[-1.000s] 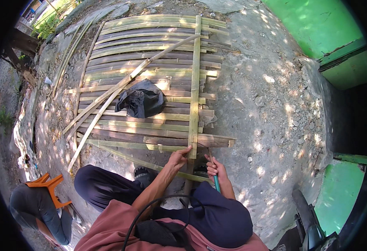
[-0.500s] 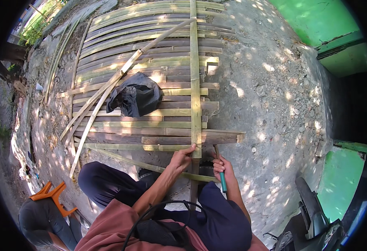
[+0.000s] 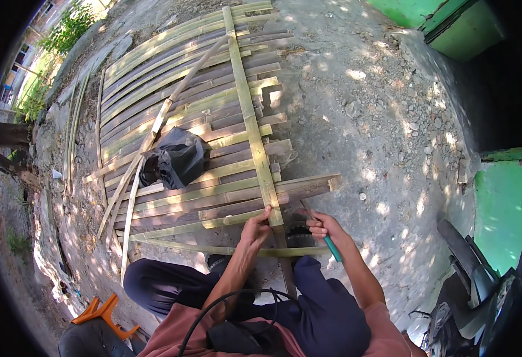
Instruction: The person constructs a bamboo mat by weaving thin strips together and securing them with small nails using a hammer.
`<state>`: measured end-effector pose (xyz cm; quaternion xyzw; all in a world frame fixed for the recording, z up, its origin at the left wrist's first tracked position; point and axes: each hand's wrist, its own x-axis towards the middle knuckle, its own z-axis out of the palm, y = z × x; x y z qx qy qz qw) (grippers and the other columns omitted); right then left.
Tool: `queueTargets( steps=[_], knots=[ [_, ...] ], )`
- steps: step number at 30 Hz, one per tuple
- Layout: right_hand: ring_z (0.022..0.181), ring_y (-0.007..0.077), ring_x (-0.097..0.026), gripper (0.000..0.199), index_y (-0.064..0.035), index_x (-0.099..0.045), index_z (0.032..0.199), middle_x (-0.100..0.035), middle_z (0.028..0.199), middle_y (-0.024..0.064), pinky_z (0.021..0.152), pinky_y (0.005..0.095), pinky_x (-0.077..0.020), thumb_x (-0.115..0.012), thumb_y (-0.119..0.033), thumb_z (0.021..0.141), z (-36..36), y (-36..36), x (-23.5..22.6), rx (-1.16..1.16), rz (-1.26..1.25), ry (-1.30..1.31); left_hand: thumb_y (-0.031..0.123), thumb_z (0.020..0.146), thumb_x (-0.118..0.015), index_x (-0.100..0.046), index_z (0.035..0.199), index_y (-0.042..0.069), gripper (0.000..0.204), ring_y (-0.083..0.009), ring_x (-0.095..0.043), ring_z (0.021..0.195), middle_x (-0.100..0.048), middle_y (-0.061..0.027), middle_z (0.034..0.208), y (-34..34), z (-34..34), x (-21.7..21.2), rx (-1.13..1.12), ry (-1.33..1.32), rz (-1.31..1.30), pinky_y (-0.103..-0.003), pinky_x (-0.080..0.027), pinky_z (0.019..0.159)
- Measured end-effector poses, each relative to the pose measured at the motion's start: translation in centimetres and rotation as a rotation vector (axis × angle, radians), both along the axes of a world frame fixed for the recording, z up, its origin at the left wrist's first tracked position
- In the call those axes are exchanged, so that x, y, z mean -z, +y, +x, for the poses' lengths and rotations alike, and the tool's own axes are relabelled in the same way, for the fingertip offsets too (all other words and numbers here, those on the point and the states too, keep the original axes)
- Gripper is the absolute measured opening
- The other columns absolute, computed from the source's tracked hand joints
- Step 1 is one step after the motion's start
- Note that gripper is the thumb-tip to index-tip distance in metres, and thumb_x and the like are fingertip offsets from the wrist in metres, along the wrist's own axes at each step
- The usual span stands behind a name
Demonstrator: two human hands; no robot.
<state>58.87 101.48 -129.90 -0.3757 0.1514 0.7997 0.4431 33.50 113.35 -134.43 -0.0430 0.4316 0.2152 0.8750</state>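
Observation:
My left hand is closed at the near end of the long bamboo strip, its thumb on the strip's edge. That strip lies crosswise over a panel of side-by-side bamboo slats. A dark wooden piece runs from under its near end toward my lap. My right hand is wrapped round a green-handled tool, just right of the strip. The tool's thin dark shaft points up and left; its kind is unclear. A loose bamboo slat crosses in front of my knees.
A crumpled black plastic bag lies on the slats beside diagonal loose bamboo strips. An orange stool-like object and a person's dark-clothed leg are at lower left. A motorcycle stands at lower right, near a green wall.
The view has turned, so the panel appears tilted. My right hand and the green-handled tool have moved slightly right, away from the strip, and the tool slants more. My left hand keeps its place.

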Motion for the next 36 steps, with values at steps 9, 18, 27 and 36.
queueTargets(
  steps=[9, 18, 27, 36],
  knots=[
    [0.045, 0.0071, -0.038, 0.043, -0.0159, -0.047, 0.079, -0.041, 0.053, -0.0061, 0.046, 0.0261, -0.03, -0.043, -0.037, 0.116, 6.4, 4.1, 3.8, -0.259, 0.25, -0.25, 0.02, 0.108, -0.07, -0.061, 0.143, 0.0, 0.041, -0.0267, -0.06, 0.133, -0.068, -0.0106, 0.138, 0.1, -0.7, 0.8, -0.04, -0.044, 0.024, -0.046, -0.039, 0.124],
    [0.05, 0.0054, -0.039, 0.037, -0.014, -0.048, 0.086, -0.038, 0.059, -0.0079, 0.049, 0.0248, -0.0306, -0.043, -0.031, 0.118, 6.7, 6.3, 1.8, -0.299, 0.208, -0.457, 0.021, 0.106, -0.074, -0.057, 0.147, -0.002, 0.05, -0.0273, -0.056, 0.139, -0.065, -0.0116, 0.144, 0.3, -0.1, -2.3, 0.011, -0.026, 0.06, -0.047, -0.036, 0.126],
    [0.05, 0.0046, -0.04, 0.038, -0.0132, -0.048, 0.085, -0.043, 0.066, -0.0047, 0.048, 0.0248, -0.0327, -0.044, -0.031, 0.118, 3.8, 7.6, -2.3, -0.295, 0.158, -0.317, 0.017, 0.106, -0.073, -0.056, 0.148, -0.002, 0.049, -0.0266, -0.055, 0.141, -0.064, -0.0118, 0.146, 0.5, -0.7, -2.9, -0.001, 0.002, 0.037, -0.045, -0.035, 0.127],
    [0.046, 0.005, -0.037, 0.043, -0.0152, -0.045, 0.078, -0.039, 0.057, -0.0057, 0.047, 0.025, -0.0293, -0.041, -0.034, 0.117, 4.1, 7.4, 0.3, -0.292, 0.226, -0.1, 0.014, 0.107, -0.07, -0.055, 0.149, -0.003, 0.047, -0.0277, -0.055, 0.141, -0.063, -0.013, 0.148, 0.3, -0.4, -0.7, -0.041, -0.044, -0.032, -0.045, -0.036, 0.128]
  ],
)
